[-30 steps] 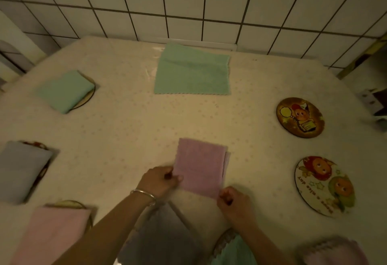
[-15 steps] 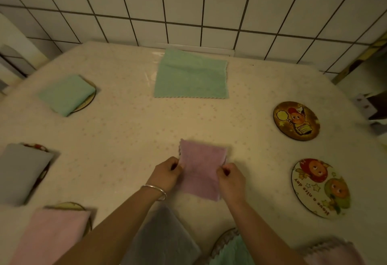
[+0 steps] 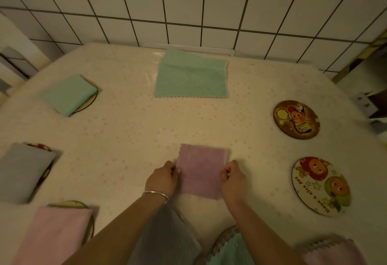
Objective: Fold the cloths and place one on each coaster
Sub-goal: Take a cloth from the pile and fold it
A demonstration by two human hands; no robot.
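A folded pink cloth [image 3: 202, 170] lies in the middle of the table. My left hand [image 3: 162, 178] pinches its left edge and my right hand [image 3: 233, 178] pinches its right edge. Two bare round picture coasters lie at the right, a dark coaster [image 3: 296, 119] and a white coaster [image 3: 320, 185]. On the left, a folded green cloth [image 3: 68, 95], a grey cloth [image 3: 21, 171] and a pale pink cloth [image 3: 54, 233] each cover a coaster. An unfolded green cloth [image 3: 191, 75] lies flat at the back.
The table [image 3: 125, 130] has a cream spotted cover and meets a white tiled wall [image 3: 188, 7] behind. At the near edge lie a grey cloth [image 3: 167, 237], a green cloth on a coaster [image 3: 230, 252] and a pink cloth [image 3: 333, 252].
Both hands slid up from the cloth's near corners to grip its left and right edges. The pink cloth became squarer and neater. The view tilted slightly downward.
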